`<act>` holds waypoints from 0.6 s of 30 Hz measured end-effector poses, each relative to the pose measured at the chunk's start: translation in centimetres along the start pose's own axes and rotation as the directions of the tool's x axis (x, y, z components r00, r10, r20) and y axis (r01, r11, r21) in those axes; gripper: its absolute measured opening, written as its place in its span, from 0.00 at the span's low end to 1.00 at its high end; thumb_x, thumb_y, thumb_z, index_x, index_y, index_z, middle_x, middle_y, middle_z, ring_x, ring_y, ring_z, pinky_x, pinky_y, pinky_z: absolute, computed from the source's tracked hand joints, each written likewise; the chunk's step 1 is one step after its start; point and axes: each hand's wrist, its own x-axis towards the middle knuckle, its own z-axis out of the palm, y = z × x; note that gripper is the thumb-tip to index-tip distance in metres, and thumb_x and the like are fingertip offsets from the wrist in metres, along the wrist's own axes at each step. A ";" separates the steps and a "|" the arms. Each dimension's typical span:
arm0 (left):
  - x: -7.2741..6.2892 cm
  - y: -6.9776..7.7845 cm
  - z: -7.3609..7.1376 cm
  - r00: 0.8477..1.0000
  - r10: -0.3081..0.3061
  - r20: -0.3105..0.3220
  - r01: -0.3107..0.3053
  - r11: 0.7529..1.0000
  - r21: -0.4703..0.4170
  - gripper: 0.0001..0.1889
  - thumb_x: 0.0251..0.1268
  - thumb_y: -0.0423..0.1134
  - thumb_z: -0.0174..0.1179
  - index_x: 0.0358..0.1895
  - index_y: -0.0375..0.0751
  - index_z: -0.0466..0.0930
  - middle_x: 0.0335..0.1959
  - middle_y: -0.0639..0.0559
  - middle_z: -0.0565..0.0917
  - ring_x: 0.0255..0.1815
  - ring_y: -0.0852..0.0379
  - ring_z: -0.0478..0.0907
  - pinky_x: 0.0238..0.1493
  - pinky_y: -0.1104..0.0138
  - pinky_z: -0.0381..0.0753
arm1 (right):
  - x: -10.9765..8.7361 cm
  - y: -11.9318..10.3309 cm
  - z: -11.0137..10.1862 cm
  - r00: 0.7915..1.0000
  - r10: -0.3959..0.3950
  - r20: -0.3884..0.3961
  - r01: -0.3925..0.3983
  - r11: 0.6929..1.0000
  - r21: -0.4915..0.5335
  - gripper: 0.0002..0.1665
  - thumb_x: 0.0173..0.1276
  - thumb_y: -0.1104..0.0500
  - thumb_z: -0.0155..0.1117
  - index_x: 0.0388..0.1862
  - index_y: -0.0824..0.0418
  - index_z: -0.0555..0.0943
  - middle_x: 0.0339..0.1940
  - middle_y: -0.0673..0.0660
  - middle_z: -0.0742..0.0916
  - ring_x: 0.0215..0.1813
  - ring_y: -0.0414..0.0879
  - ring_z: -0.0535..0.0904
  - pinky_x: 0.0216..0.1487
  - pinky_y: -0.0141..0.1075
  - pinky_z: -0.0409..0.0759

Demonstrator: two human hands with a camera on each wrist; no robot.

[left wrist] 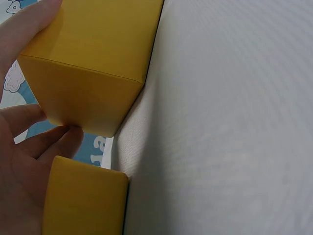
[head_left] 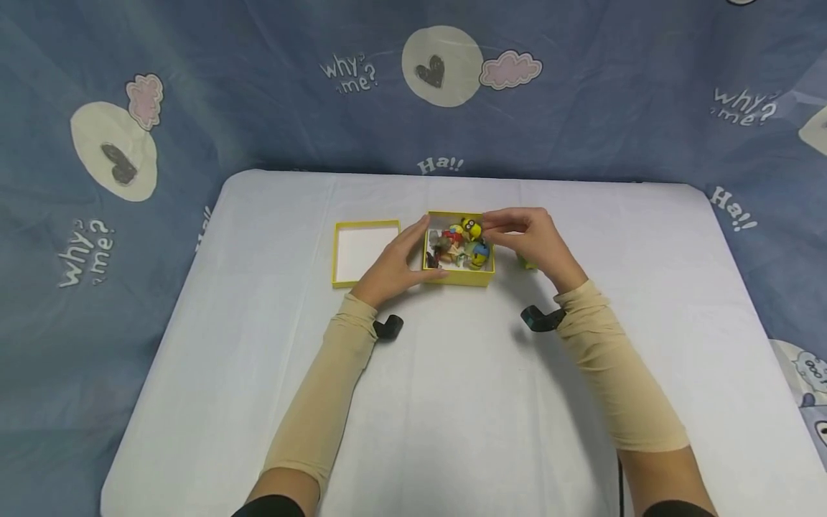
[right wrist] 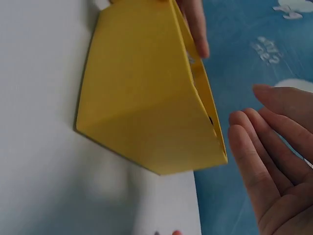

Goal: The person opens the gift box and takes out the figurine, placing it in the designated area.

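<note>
The person's two hands are working at a small yellow box (head_left: 460, 278) that is sitting open-topped near the middle of the white worktop (head_left: 452, 402). The left hand (head_left: 399, 264) is clasping the box's left end, its thumb lying along the near wall and its fingers reaching along the left side. The right hand (head_left: 531, 233) is hovering over the box's right end, thumb and fingertips standing apart, fingers loosely extended. Inside, small toy figures are lying jumbled: a goggled yellow figure (head_left: 472, 229) near the far wall, a yellow-and-blue figure (head_left: 479, 255) nearer the front, and a red piece (head_left: 453, 235) among them. A shallow yellow lid (head_left: 334, 256) is lying inside-up just left of the box, and a yellowish-green piece (head_left: 530, 266) is showing partly beneath the right hand.
</note>
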 end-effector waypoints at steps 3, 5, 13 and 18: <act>0.0 0.0 0.0 1.000 0.000 0.000 0.000 1.000 0.001 0.58 0.58 0.65 0.72 0.85 0.63 0.43 0.86 0.63 0.48 0.87 0.55 0.46 0.88 0.55 0.50 | 0.3 -0.4 0.8 0.996 -0.076 0.038 0.078 0.996 -0.054 0.20 0.69 0.61 0.74 0.59 0.62 0.87 0.53 0.62 0.91 0.54 0.53 0.89 0.62 0.48 0.86; 0.0 0.0 0.0 1.000 0.005 -0.001 -0.005 1.000 0.004 0.58 0.58 0.64 0.72 0.85 0.62 0.43 0.86 0.63 0.48 0.87 0.54 0.47 0.88 0.55 0.50 | 0.5 -0.6 1.3 0.992 -0.113 0.057 0.117 0.990 -0.082 0.20 0.68 0.62 0.74 0.58 0.64 0.87 0.52 0.62 0.91 0.53 0.55 0.89 0.60 0.50 0.87; 0.0 0.0 0.0 1.000 0.017 -0.003 -0.017 1.000 0.003 0.57 0.59 0.64 0.72 0.85 0.62 0.44 0.87 0.59 0.49 0.87 0.54 0.47 0.88 0.55 0.50 | 1.3 -1.4 3.0 0.982 -0.142 0.127 0.165 0.967 -0.193 0.21 0.68 0.63 0.74 0.59 0.64 0.86 0.52 0.61 0.92 0.53 0.54 0.89 0.59 0.48 0.88; 0.0 0.0 -0.1 1.000 0.019 -0.002 -0.019 1.000 -0.001 0.57 0.59 0.64 0.72 0.85 0.63 0.43 0.87 0.62 0.49 0.87 0.57 0.46 0.87 0.56 0.51 | 1.7 -1.6 3.9 0.974 -0.133 0.183 0.177 0.952 -0.249 0.20 0.69 0.64 0.72 0.60 0.63 0.86 0.53 0.62 0.91 0.55 0.54 0.89 0.59 0.46 0.88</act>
